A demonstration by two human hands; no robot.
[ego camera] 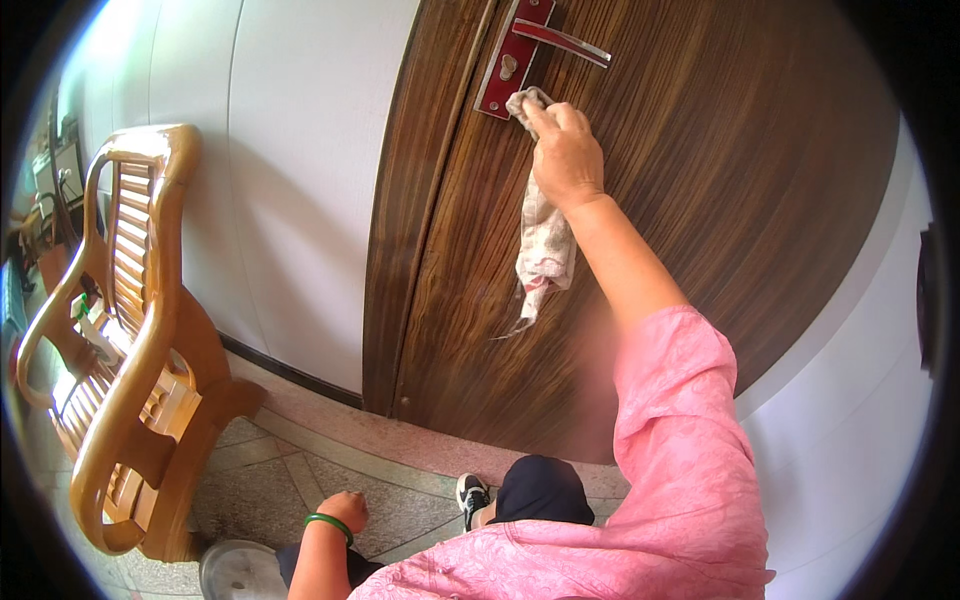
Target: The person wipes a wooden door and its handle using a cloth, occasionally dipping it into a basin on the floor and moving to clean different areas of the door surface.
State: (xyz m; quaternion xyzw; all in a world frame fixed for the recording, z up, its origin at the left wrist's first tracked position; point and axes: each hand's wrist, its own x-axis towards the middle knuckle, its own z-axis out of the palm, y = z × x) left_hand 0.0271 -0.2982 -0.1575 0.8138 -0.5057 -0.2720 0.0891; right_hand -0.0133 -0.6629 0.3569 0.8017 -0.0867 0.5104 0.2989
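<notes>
My right hand (570,154) grips a pale, worn cloth (546,232) with reddish marks. One bunched end of it pokes out past my fingertips at the lower end of the red lock plate (496,96), and the rest hangs below with a few loose threads. Behind it stands a dark wood-grain door (675,187). The lever handle (566,43), red with a silvery rim, is just above my fingers. Low down, away from the door, my left hand (348,511) is curled into a loose fist, and nothing shows in it. A green bangle circles that wrist.
A varnished wooden armchair (169,330) with slats stands at left against white wall panels (300,187). On its seat is a spray bottle (91,330) with a green nozzle. A grey round object (238,574) lies on the tiled floor (259,480) near my left arm.
</notes>
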